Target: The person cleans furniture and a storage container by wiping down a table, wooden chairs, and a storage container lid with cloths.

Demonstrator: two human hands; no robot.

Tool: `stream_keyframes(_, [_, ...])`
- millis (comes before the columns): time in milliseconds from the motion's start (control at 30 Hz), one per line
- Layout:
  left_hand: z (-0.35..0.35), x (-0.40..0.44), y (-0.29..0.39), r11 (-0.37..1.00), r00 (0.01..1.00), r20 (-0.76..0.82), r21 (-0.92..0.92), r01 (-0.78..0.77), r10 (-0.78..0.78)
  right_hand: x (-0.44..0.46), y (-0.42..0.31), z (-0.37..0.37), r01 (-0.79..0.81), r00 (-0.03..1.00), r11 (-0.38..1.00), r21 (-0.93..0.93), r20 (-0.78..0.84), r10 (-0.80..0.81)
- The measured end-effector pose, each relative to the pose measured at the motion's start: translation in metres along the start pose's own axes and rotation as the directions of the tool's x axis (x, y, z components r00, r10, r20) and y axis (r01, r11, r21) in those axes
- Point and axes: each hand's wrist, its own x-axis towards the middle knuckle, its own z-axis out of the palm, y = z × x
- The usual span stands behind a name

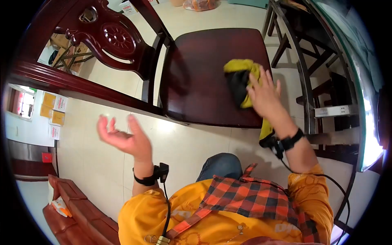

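Note:
A dark red wooden chair with a carved back stands in front of me, its glossy seat facing up. On the right part of the seat lies a yellow and black cloth, bunched up, with one end hanging over the front edge. My right hand rests on the cloth's right side, its fingers spread. Off to the left, my left hand is raised over the floor beside the chair back, palm partly up, fingers apart and curled a little, touching nothing.
At the right stands a glass-topped table with a dark frame and a power strip on it. A brown-red sofa is at the lower left. Boxes sit at the left. A bag lies on the floor beyond the chair.

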Motion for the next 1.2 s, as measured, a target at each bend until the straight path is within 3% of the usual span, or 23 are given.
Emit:
stream_keyframes(67, [0.002,0.015,-0.004,0.981,0.983,0.052,-0.064,0.182,-0.179,0.057,0.005,0.012,-0.122,0.989,0.992,0.013,-0.081,0.123])
stream_keyframes(200, [0.021,0.020,-0.048,0.954,0.977,0.168,-0.249,0.170,-0.130,0.131,0.007,0.022,-0.180,0.971,0.984,-0.010,-0.164,0.176])
stream_keyframes(267, [0.026,0.018,-0.059,0.866,0.954,0.296,-0.461,0.194,-0.056,0.140,-0.002,0.015,0.017,0.991,0.994,-0.109,-0.132,-0.031])
stream_keyframes(300, [0.032,0.015,-0.059,0.804,0.944,0.283,-0.516,0.296,-0.166,0.130,-0.012,0.016,0.165,0.977,0.984,0.061,-0.147,-0.155])
stream_keyframes(333, [0.035,0.012,-0.063,0.780,0.941,0.319,-0.558,0.284,-0.115,0.108,-0.038,0.005,0.249,0.966,0.951,0.181,-0.123,-0.229])
stream_keyframes(367, [0.037,0.014,-0.058,0.764,0.931,0.342,-0.566,0.310,-0.124,0.084,-0.055,0.006,0.497,0.853,0.851,0.170,-0.275,-0.444])
stream_keyframes(433, [0.042,0.017,-0.053,0.752,0.930,0.355,-0.587,0.302,-0.096,0.029,-0.088,0.015,0.637,0.770,0.766,0.090,-0.133,-0.624])
stream_keyframes(467, [0.046,0.017,-0.045,0.750,0.923,0.311,-0.548,0.370,-0.229,0.004,-0.102,0.005,0.678,0.727,0.708,0.198,-0.038,-0.686])
stream_keyframes(500, [0.046,0.019,-0.045,0.813,0.935,0.339,-0.513,0.276,-0.103,-0.012,-0.114,-0.007,0.689,0.686,0.689,0.227,0.102,-0.720])
stream_keyframes(533, [0.043,0.020,-0.047,0.862,0.929,0.369,-0.479,0.169,0.023,-0.025,-0.113,-0.005,0.694,0.690,0.654,0.301,-0.018,-0.724])
stream_keyframes(567, [0.042,0.016,-0.039,0.841,0.916,0.383,-0.449,0.301,-0.123,-0.018,-0.107,-0.003,0.671,0.729,0.713,0.205,-0.001,-0.685])
stream_keyframes(600, [0.045,0.014,-0.035,0.849,0.924,0.347,-0.430,0.309,-0.160,-0.011,-0.100,-0.001,0.635,0.768,0.765,0.110,0.015,-0.640])
stream_keyframes(667, [0.044,0.012,-0.048,0.848,0.933,0.360,-0.487,0.210,-0.024,0.021,-0.082,-0.002,0.391,0.920,0.920,0.012,0.034,-0.391])
stream_keyframes(733, [0.045,0.013,-0.047,0.854,0.932,0.362,-0.479,0.203,-0.019,0.064,-0.042,0.021,0.247,0.949,0.955,-0.162,-0.160,-0.272])
stream_keyframes(933, [0.047,0.012,-0.042,0.860,0.944,0.327,-0.468,0.206,-0.048,0.226,0.033,0.029,-0.194,0.968,0.977,-0.085,-0.179,0.176])
stream_keyframes(967, [0.049,0.010,-0.041,0.857,0.946,0.321,-0.474,0.202,-0.045,0.237,0.020,0.023,-0.083,0.956,0.994,-0.070,-0.286,0.060])
stream_keyframes(1033, [0.048,0.011,-0.044,0.861,0.949,0.315,-0.473,0.184,-0.030,0.245,-0.033,0.002,-0.130,0.991,0.967,0.218,-0.012,0.136])
stream_keyframes(1067, [0.046,0.013,-0.047,0.869,0.935,0.353,-0.467,0.163,0.015,0.253,-0.050,0.022,0.050,0.996,0.986,0.162,-0.083,-0.037])
stream_keyframes(1100, [0.045,0.014,-0.049,0.883,0.931,0.365,-0.444,0.150,0.025,0.252,-0.067,0.042,0.340,0.919,0.919,0.201,-0.279,-0.279])
stream_keyframes(1133, [0.044,0.013,-0.049,0.894,0.924,0.381,-0.425,0.139,0.037,0.249,-0.076,0.075,0.527,0.570,0.829,-0.189,-0.645,-0.509])
stream_keyframes(1167, [0.044,0.012,-0.048,0.891,0.919,0.392,-0.429,0.146,0.038,0.220,-0.108,0.039,0.555,0.805,0.796,0.242,-0.398,-0.440])
stream_keyframes(1200, [0.045,0.011,-0.046,0.870,0.928,0.373,-0.457,0.187,-0.004,0.204,-0.115,0.044,0.768,0.553,0.640,-0.006,-0.498,-0.668])
